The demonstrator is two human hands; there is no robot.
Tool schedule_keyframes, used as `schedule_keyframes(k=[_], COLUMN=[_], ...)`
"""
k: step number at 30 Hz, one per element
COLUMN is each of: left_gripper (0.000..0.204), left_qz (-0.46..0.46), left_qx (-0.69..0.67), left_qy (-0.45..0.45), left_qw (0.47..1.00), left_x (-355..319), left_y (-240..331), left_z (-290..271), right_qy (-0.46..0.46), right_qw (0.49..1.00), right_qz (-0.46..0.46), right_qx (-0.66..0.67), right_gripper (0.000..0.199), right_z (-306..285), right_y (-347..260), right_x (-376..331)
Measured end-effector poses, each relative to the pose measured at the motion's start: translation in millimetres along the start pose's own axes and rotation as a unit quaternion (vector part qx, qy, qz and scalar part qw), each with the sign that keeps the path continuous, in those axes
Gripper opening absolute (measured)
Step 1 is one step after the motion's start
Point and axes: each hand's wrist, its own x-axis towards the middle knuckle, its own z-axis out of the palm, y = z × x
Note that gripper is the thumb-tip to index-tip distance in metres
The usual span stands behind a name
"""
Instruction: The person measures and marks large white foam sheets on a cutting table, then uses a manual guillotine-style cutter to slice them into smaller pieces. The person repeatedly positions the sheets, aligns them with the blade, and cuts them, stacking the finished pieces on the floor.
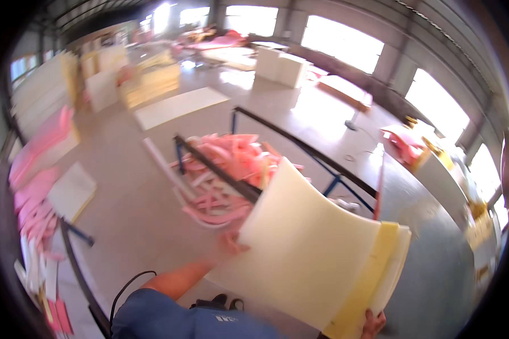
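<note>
Left grip (231, 242) and right grip (373, 324) hold cream sheets (305, 243) between them.

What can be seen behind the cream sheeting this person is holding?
Beyond the cream sheeting are a pile of pink scraps and a dark rail. The sheeting covers the rail's near end, so where that stops cannot be seen.
</note>
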Motion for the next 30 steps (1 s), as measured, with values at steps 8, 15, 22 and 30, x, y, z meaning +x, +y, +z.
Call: schedule_keyframes(k=[8, 15, 22, 30], left_gripper=[0.040, 0.027, 0.037, 0.030], left_qz=[-0.155, -0.236, -0.189, -0.277], left_qx=[0.042, 0.098, 0.065, 0.063], left_qy=[0.339, 0.445, 0.547, 0.647], left_qw=[0.927, 0.858, 0.813, 0.708], left_x=[-120, -132, -54, -30], left_y=[-111, -168, -222, -229], left_z=[-262, -374, -505, -626], right_qy=[-0.247, -0.370, -0.417, -0.497], right_qw=[0.939, 0.890, 0.839, 0.776], right_qz=[-0.231, -0.259, -0.333, -0.381], right_qx=[-0.068, -0.071, -0.105, -0.076], right_gripper=[0.040, 0.036, 0.044, 0.043], right_z=[340, 562, 770, 927], right_y=[-211, -355, -514, -691], right_x=[-5, -83, -155, -256])
